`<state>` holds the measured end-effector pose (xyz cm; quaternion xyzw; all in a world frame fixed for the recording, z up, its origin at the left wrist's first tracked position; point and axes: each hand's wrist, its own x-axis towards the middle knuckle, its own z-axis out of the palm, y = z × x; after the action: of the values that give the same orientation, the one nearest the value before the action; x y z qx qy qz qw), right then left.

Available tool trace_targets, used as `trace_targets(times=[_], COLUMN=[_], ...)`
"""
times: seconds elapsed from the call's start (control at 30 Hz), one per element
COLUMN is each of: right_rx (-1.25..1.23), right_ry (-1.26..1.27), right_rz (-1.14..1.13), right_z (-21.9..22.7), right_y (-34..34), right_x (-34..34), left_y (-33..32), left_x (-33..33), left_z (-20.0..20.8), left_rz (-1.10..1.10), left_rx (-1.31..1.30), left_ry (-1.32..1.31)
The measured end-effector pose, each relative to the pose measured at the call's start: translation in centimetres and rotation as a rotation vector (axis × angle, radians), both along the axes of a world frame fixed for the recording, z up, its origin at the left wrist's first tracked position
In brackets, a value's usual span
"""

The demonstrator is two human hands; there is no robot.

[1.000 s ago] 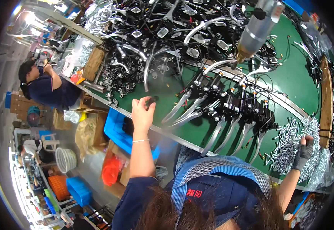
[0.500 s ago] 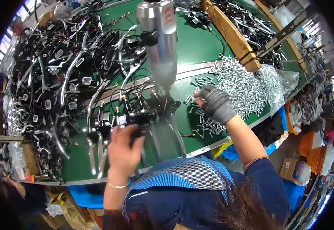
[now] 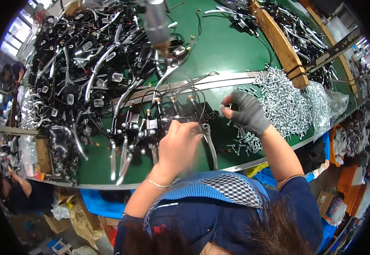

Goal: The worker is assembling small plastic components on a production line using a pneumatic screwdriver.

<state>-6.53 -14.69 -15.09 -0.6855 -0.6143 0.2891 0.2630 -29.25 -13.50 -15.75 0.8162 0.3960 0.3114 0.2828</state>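
Observation:
My left hand (image 3: 177,146), bare, is bent over a row of brake levers (image 3: 211,146) on the green bench. Its fingers close on one blurred lever, partly hidden beneath them. Black cables rise behind the silver blades. In a grey fingerless glove, my right hand (image 3: 247,114) hovers at the near left side of a heap of small silver bolts (image 3: 280,104). Its thumb and forefinger pinch a tiny shiny bolt (image 3: 223,107). Beyond my left hand hangs a silver power screwdriver (image 3: 156,23), smeared by motion.
A large tangle of black and silver levers (image 3: 72,59) covers the bench's left side. A wooden bar (image 3: 280,44) borders the far right, beside a clear plastic bag (image 3: 331,104). Another person's arm (image 3: 19,180) shows at the lower left.
The screwdriver has gone up and away from the levers. My left hand has moved right along the row, and its fingers have closed. My right hand now pinches a bolt. The whole view has shifted.

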Motion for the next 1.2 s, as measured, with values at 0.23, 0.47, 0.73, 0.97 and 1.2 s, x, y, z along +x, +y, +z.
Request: trace_targets(times=[0.23,0.47,0.73,0.97,1.2], right_rx=[0.111,0.259,0.009,-0.155,0.895], right_ry=[0.443,0.167,0.586,0.729,0.573], right_rz=[0.117,0.161,0.211,0.161,-0.033], right_z=[-0.3,0.6,0.6,-1.4,4.4], right_y=[-2.3,-2.6,-3.4,-2.7,5.0], right_x=[-3.1,-4.6,-7.5,-8.3,-8.0], left_y=[-0.1,-0.4,-0.3,-0.2,2.5], left_x=[0.2,-0.5,-1.3,-2.3,-4.6], left_z=[-0.1,-0.5,-0.4,-0.9,1.5], left_rz=[-0.033,0.034,0.035,-0.072,0.152], left_rx=[-0.01,0.041,0.182,0.336,0.34], left_ry=[-0.054,-0.086,-0.017,0.164,0.088])
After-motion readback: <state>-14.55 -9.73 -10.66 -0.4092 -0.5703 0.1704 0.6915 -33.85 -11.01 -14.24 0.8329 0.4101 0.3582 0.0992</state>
